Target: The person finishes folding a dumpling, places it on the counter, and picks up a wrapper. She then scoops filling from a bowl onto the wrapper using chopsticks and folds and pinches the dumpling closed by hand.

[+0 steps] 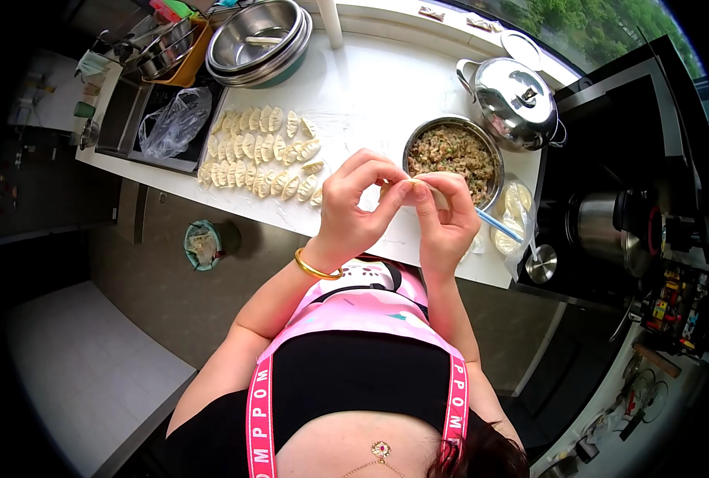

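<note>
At the counter's (370, 88) left end, a crumpled plastic bag (175, 123) lies by the sink; near the back edge, nested basins (260, 68) sit stacked, probably to save room. Next come your pleated dumplings (263, 151), ranked toward the front edge in close rows, presumably leaving you working space.

And here's your left hand (358, 207), grip pinched at the dough piece (414, 182), meeting your right hand (448, 219), its grip closed on it too! You hold it over the front edge, thumbs and fingers together, likely for fine pressure along the seam.

Just beyond, the bowl (450, 119) of filling (448, 150) sits handily close, a blue stick (499, 225) slanting out past your right hand. Behind it stands a lidded pot (518, 99); at the right end, bagged dough rounds (514, 209) wait within reach.

The surface is white and smudged around the dumplings. Floor left, a lined bin (203, 244); right, a dark stove (566, 179); behind the back edge, a window onto greenery.
</note>
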A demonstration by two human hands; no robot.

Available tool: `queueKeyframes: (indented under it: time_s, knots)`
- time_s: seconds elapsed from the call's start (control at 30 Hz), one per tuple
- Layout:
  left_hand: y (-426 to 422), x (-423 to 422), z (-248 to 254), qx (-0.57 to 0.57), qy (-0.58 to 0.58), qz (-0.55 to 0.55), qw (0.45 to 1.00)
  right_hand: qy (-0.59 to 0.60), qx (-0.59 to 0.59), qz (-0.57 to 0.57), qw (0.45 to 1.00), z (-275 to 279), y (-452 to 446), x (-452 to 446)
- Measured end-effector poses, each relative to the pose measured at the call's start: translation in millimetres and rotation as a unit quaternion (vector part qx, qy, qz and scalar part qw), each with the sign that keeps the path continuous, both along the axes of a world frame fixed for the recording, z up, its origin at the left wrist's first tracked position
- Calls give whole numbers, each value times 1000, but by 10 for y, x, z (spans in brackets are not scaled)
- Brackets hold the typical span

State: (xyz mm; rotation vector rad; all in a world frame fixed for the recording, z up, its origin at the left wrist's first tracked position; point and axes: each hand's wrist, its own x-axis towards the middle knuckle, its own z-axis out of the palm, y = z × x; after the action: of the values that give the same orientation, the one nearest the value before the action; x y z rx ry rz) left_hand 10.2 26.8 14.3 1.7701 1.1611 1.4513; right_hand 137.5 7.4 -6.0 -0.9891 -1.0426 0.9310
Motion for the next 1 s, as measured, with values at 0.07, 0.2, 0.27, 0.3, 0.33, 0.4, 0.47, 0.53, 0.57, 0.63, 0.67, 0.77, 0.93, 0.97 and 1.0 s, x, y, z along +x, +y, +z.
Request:
queueKeyframes:
  time_s: [0.07,0.2,0.27,0.3,0.33,0.4,0.47,0.53,0.57,0.63,0.67,0.77,0.93,0.97,1.0]
  knots:
    - [1,-2,6,0,4,-2,1000,-65,12,-19,998,-13,5,6]
    - [-12,5,7,1,11,-3,1000,-116,45,-41,991,-7,27,-2]
    - [-24,4,18,-1,13,-1,1000,-146,82,-60,984,2,40,-11]
    - [-32,3,30,-10,12,-7,1000,-146,82,-59,984,-7,37,-12]
    - [-35,-1,37,-19,11,-14,1000,-130,73,-60,987,-23,29,-11]
    - [-25,-15,24,-26,-3,-28,999,-113,64,-60,990,-22,14,-12]
    - [-21,-9,21,-32,-17,-43,998,-22,22,-20,999,9,-12,-9]
    - [-13,13,19,-68,-108,-38,991,-5,15,-16,1000,38,-12,-11]
    - [-10,-4,11,-68,-109,-36,991,13,8,-13,1000,46,-8,-14]
    - [-10,-56,-7,-64,-76,-67,993,-6,11,-4,1000,51,-5,-9]
    - [-11,-63,-7,-64,-77,-66,993,-26,13,3,1000,53,-4,-7]
    - [-12,-79,-13,-57,-63,-58,995,-19,22,8,1000,42,17,-19]
    - [-4,-100,-19,-36,-15,-45,998,-61,39,4,997,19,37,-10]
    - [0,-88,-19,-36,-15,-45,998,-74,47,7,996,19,40,-6]
    - [7,-63,-20,-24,-28,-31,999,-75,47,7,996,27,42,-2]
